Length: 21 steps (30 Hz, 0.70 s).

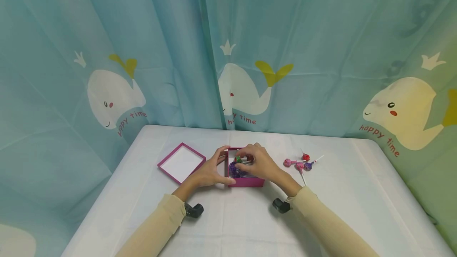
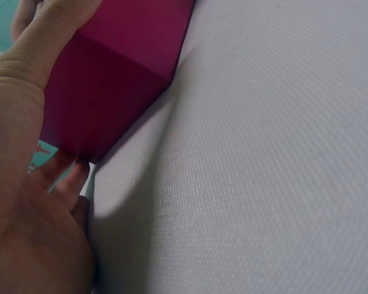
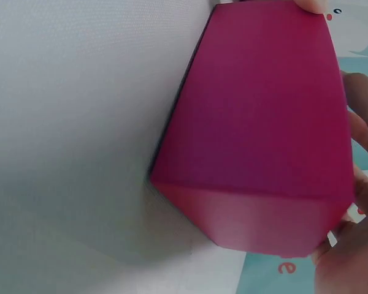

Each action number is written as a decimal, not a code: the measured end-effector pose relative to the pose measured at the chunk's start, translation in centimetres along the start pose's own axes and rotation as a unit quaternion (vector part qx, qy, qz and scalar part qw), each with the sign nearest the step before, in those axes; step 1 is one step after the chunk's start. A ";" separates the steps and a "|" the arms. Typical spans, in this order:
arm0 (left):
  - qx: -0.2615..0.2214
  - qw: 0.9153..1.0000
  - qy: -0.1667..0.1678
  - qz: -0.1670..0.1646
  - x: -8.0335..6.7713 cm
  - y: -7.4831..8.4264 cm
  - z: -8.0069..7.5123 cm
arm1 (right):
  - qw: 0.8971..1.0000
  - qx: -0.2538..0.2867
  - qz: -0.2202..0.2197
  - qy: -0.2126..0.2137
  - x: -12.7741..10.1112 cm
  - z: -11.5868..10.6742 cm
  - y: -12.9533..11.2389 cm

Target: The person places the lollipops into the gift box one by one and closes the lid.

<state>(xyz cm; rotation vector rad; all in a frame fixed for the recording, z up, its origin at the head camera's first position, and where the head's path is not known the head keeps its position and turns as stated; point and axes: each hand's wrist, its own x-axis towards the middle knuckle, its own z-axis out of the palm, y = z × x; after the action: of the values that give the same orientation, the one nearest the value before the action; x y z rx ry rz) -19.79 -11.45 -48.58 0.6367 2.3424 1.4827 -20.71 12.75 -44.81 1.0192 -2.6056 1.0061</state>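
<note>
A magenta box (image 1: 247, 182) stands open on the white table, with purple-wrapped lollipops (image 1: 235, 169) inside it. My left hand (image 1: 222, 167) grips the box's left wall, thumb at the near corner and fingers at the far one. My right hand (image 1: 246, 159) hovers over the box and pinches a green-wrapped lollipop (image 1: 238, 158) above its contents. In the left wrist view the box (image 2: 116, 67) sits against my left hand (image 2: 30, 153). The right wrist view shows the box's outer wall (image 3: 264, 128) close up, with a fingertip (image 3: 359, 239) at its right edge.
The box's lid (image 1: 181, 162) lies upside down to the left, white inside with a magenta rim. Several loose lollipops (image 1: 301, 163) lie to the right of the box. A whale-print curtain (image 1: 250, 50) hangs behind the table (image 1: 228, 225) and down both its sides.
</note>
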 end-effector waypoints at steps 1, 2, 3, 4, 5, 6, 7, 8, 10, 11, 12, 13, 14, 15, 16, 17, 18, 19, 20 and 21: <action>0.000 1.000 -0.001 0.001 0.0 0.0 0.0 | 1.000 0.002 -0.002 0.006 0.0 -0.1 0.1; 0.000 1.000 -0.001 0.001 0.1 -0.1 0.0 | 1.000 0.004 -0.004 0.012 -0.1 -0.3 0.1; 0.000 1.000 -0.001 0.002 0.1 -0.1 0.0 | 1.000 0.005 -0.006 0.017 -0.1 -0.5 0.2; -0.001 1.000 -0.001 0.002 0.1 -0.1 0.0 | 1.000 0.006 -0.008 0.023 -0.2 -0.7 0.2; -0.001 1.000 -0.001 0.002 0.1 -0.1 0.0 | 1.000 0.007 -0.009 0.027 -0.3 -1.0 0.2; -0.002 1.000 0.000 0.001 0.0 -0.1 0.1 | 0.999 0.009 -0.010 0.032 -0.4 -1.3 0.2; -0.002 1.000 0.001 0.000 0.0 -0.1 0.1 | 0.999 0.012 -0.012 0.036 -0.5 -1.7 0.2; -0.004 1.000 0.003 0.000 0.0 -0.1 0.1 | 0.999 0.012 -0.013 0.039 -0.6 -2.1 0.2; -0.008 1.000 0.006 0.003 -0.1 0.0 0.1 | 0.999 0.009 -0.012 0.044 -0.9 -2.8 0.3; -0.009 1.000 0.007 0.002 -0.1 0.0 0.1 | 0.999 0.006 -0.012 0.046 -1.1 -3.2 0.5; -0.009 1.000 0.007 0.001 -0.1 0.0 0.1 | 0.999 0.002 -0.010 0.047 -1.3 -3.6 0.7; -0.009 1.000 0.006 0.000 -0.1 0.0 0.1 | 0.999 -0.003 -0.007 0.048 -1.6 -3.9 0.9; -0.008 1.000 0.006 -0.001 -0.1 0.1 0.1 | 0.999 -0.007 -0.002 0.049 -1.9 -4.3 1.2; -0.007 1.000 0.005 -0.002 -0.1 0.1 0.2 | 0.999 -0.009 0.003 0.051 -2.2 -4.6 1.5; -0.006 1.000 0.005 -0.003 -0.1 0.1 0.2 | 0.998 -0.015 0.009 0.053 -2.5 -5.0 1.7; -0.004 1.000 0.004 -0.007 -0.1 0.1 0.2 | 0.998 -0.017 0.013 0.056 -2.9 -5.4 2.0; -0.003 1.000 0.004 -0.007 -0.1 0.1 0.2 | 0.998 -0.022 0.018 0.059 -3.2 -5.8 2.3; -0.002 1.000 0.004 -0.007 -0.1 0.1 0.2 | 0.997 -0.025 0.020 0.065 -3.5 -6.2 2.6; -0.002 1.000 0.005 -0.007 0.0 0.1 0.2 | 0.997 -0.029 0.020 0.071 -3.9 -6.6 2.9; -0.001 1.000 0.005 -0.007 0.0 0.1 0.2 | 0.996 -0.034 0.019 0.078 -4.2 -7.0 3.3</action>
<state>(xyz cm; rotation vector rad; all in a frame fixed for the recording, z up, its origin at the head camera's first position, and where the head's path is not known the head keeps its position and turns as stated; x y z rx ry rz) -19.69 -11.26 -48.52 0.6130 2.3472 1.4858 -20.26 21.31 -42.83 0.8438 -2.5218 0.9582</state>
